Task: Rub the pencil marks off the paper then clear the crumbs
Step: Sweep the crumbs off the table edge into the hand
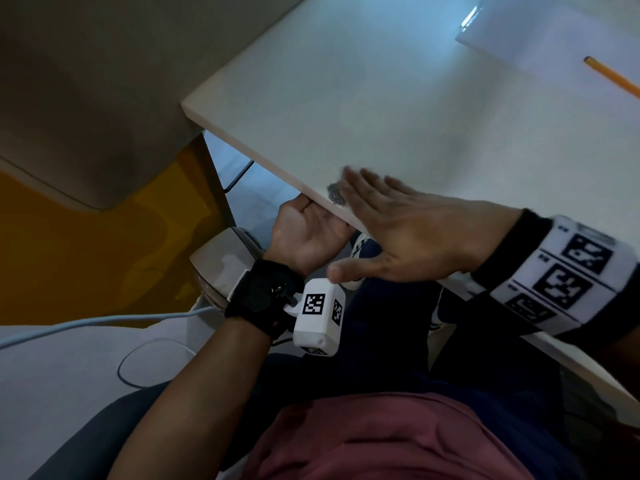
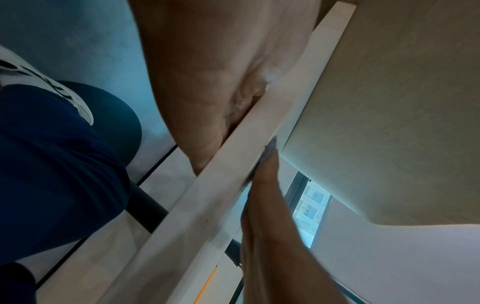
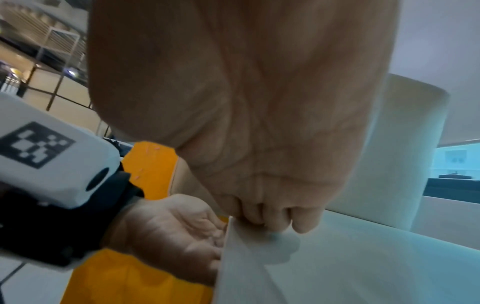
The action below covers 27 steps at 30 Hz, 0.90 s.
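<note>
A small grey heap of eraser crumbs (image 1: 334,194) lies at the near edge of the white table (image 1: 381,109). My right hand (image 1: 398,223) lies flat on the table with straight fingers, its fingertips (image 3: 272,218) right beside the crumbs (image 2: 270,148). My left hand (image 1: 308,233) is cupped palm up just below the table edge (image 2: 233,164), under the heap, and holds nothing that I can see. The white paper (image 1: 554,39) lies at the far right with a yellow pencil (image 1: 613,77) on it. No eraser is in view.
An orange panel (image 1: 104,254) and a pale chair back (image 1: 86,116) stand left of the table. A rounded grey object (image 1: 225,265) and a cable (image 1: 104,322) sit beside my left wrist. My knees in dark trousers (image 2: 64,164) are under the table.
</note>
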Available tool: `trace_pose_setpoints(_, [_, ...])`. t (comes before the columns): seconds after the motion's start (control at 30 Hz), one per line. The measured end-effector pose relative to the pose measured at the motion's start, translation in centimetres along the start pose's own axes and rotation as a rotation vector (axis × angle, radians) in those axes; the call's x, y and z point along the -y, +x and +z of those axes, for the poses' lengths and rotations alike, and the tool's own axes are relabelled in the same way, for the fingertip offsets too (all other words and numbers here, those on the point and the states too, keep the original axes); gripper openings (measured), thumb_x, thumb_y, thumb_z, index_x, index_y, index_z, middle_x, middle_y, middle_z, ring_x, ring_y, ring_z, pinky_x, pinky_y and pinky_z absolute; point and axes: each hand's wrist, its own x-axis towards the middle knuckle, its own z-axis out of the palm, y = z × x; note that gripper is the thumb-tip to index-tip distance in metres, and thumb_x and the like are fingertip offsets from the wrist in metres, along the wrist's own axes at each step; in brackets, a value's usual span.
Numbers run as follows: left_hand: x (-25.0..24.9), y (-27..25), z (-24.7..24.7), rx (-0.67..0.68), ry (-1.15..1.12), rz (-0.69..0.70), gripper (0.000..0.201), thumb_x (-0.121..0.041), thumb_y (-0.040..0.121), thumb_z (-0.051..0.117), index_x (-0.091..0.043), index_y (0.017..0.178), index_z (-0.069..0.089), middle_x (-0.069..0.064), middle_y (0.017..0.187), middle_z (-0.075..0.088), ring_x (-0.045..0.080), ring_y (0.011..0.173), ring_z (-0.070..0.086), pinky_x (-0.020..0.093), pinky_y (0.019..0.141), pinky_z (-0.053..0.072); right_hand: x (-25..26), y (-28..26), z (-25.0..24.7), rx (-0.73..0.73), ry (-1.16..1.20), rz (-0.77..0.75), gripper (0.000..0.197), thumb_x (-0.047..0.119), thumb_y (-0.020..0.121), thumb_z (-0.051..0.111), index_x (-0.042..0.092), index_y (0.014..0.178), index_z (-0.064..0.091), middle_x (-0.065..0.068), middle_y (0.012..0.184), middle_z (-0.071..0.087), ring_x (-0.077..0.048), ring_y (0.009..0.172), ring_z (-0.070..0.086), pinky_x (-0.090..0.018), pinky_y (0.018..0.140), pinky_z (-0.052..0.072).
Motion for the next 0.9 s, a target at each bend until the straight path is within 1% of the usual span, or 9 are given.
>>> trace_pose_setpoints(0.13, [-0.1, -0.5, -0.1, 0.004, 0.074, 0.022, 0.036, -0.025, 0.103, 0.036, -0.004, 0.103, 0.065, 0.015, 0.105, 0.071, 0.029, 0.099, 0.07, 0.046, 0.089, 0.058, 0.2, 0.2, -0.7, -0.018, 0.003, -0.069, 0.121, 0.091, 0.067, 0.011, 0.013, 0.155, -0.02, -0.005, 0.162, -0.027, -0.014, 0.149, -0.023, -0.034, 0.124, -0.008])
trace_pose_setpoints(0.23, [-0.6, -0.5, -0.5, 0.0, 0.106, -0.011, 0.038, -0.025, 0.101, 0.039, -0.004, 0.126, 0.059, 0.015, 0.136, 0.058, 0.031, 0.126, 0.056, 0.049, 0.105, 0.047, -1.5, 0.5, -1.6, -0.035, -0.014, -0.019, 0.12, 0.089, 0.067, 0.008, 0.013, 0.155, -0.021, -0.006, 0.162, -0.027, -0.015, 0.149, -0.022, -0.034, 0.124, -0.008])
trace_pose_setpoints(0.3, [-0.8, -0.3, -0.6, -0.019, 0.114, -0.032, 0.042, -0.026, 0.1, 0.04, -0.005, 0.134, 0.054, 0.014, 0.145, 0.05, 0.03, 0.133, 0.049, 0.049, 0.108, 0.043, -1.5, 1.0, -1.7, -0.031, -0.038, -0.015, 0.123, 0.091, 0.065, 0.007, 0.012, 0.154, -0.021, -0.007, 0.161, -0.028, -0.016, 0.149, -0.022, -0.035, 0.124, -0.008])
trace_pose_setpoints(0.37, [-0.7, -0.4, -0.4, -0.013, 0.11, -0.052, 0.038, -0.028, 0.101, 0.039, -0.008, 0.128, 0.057, 0.011, 0.138, 0.055, 0.028, 0.13, 0.052, 0.046, 0.107, 0.045, -0.7, 1.4, -1.2, -0.023, -0.06, -0.061, 0.124, 0.092, 0.065, 0.008, 0.012, 0.154, -0.021, -0.007, 0.161, -0.028, -0.017, 0.149, -0.023, -0.035, 0.124, -0.008])
trace_pose_setpoints(0.47, [-0.6, -0.5, -0.4, -0.004, 0.035, -0.02, 0.037, -0.027, 0.103, 0.037, -0.004, 0.118, 0.061, 0.016, 0.12, 0.066, 0.03, 0.109, 0.066, 0.046, 0.096, 0.053, 0.3, 1.0, -0.6, -0.021, -0.049, -0.144, 0.121, 0.092, 0.068, 0.012, 0.014, 0.155, -0.02, -0.003, 0.162, -0.026, -0.014, 0.15, -0.022, -0.033, 0.124, -0.009])
trace_pose_setpoints(0.6, [-0.7, -0.8, 0.0, -0.015, 0.106, -0.035, 0.041, -0.026, 0.099, 0.04, -0.009, 0.133, 0.055, 0.011, 0.148, 0.048, 0.029, 0.132, 0.051, 0.046, 0.109, 0.043, -1.0, 1.1, -1.4, -0.053, -0.055, -0.097, 0.116, 0.088, 0.07, 0.008, 0.015, 0.155, -0.019, -0.005, 0.163, -0.025, -0.014, 0.15, -0.02, -0.033, 0.123, -0.009])
trace_pose_setpoints(0.73, [-0.6, -0.9, 0.2, 0.005, 0.069, -0.024, 0.039, -0.024, 0.098, 0.039, -0.004, 0.125, 0.059, 0.016, 0.125, 0.064, 0.03, 0.117, 0.061, 0.047, 0.099, 0.05, -0.6, 1.3, -0.6, -0.067, -0.146, -0.14, 0.122, 0.094, 0.067, 0.007, 0.014, 0.156, -0.018, -0.004, 0.163, -0.023, -0.015, 0.151, -0.019, -0.037, 0.124, -0.007])
trace_pose_setpoints(0.8, [-0.5, -0.7, 0.1, -0.009, 0.062, -0.005, 0.045, -0.022, 0.099, 0.036, -0.007, 0.139, 0.049, 0.015, 0.141, 0.054, 0.029, 0.129, 0.053, 0.045, 0.107, 0.044, -0.6, 0.3, -0.2, -0.075, -0.125, -0.157, 0.12, 0.094, 0.069, 0.006, 0.015, 0.156, -0.018, -0.002, 0.163, -0.023, -0.012, 0.15, -0.02, -0.036, 0.124, -0.008])
trace_pose_setpoints(0.9, [-0.3, -0.7, 0.2, -0.009, 0.06, -0.003, 0.056, -0.02, 0.096, 0.034, -0.009, 0.151, 0.035, 0.014, 0.156, 0.038, 0.03, 0.144, 0.037, 0.047, 0.118, 0.029, -2.6, -1.9, 0.1, -0.12, -0.095, -0.025, 0.121, 0.097, 0.066, -0.001, 0.016, 0.154, -0.023, -0.003, 0.161, -0.028, -0.012, 0.149, -0.023, -0.035, 0.124, -0.007])
